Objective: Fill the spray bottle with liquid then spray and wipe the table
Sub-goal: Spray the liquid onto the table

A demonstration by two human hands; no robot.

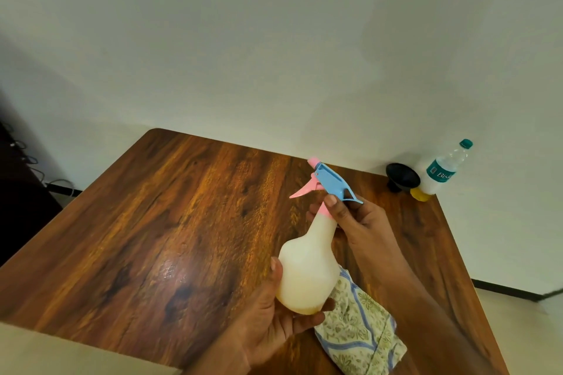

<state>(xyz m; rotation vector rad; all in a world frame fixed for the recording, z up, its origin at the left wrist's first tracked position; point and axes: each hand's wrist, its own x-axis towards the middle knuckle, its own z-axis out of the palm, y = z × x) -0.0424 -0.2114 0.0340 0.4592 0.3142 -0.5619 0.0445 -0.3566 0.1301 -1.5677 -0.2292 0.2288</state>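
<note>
A: Nearest first. Left hand cups the base of the translucent white plastic spray bottle, palm under it, thumb up its side. The bottle is held clear of the brown wood-grain table, tilted, nozzle pointing away and left.

B: Right hand?

A: Right hand grips the bottle's neck just under the blue and pink trigger sprayer head, thumb against the pink collar. No finger on the trigger lever that I can see.

B: Status of the fill?

A: Judged done, or nearly: head is seated on the neck, and a yellowish tint sits at the bottle's bottom. True level unreadable through the cloudy wall. Whether the collar is fully tightened, cannot tell.

B: Remaining?

A: Spraying and wiping. The folded white cloth with green and blue print lies on the table just under the right forearm, partly covered. No droplets visible on the wood, only a glare patch.

B: Far end?

A: A black plastic funnel, mouth tipped toward us, beside a clear capped water bottle with a teal label. A small yellow object sits at their base, identity unclear.
</note>
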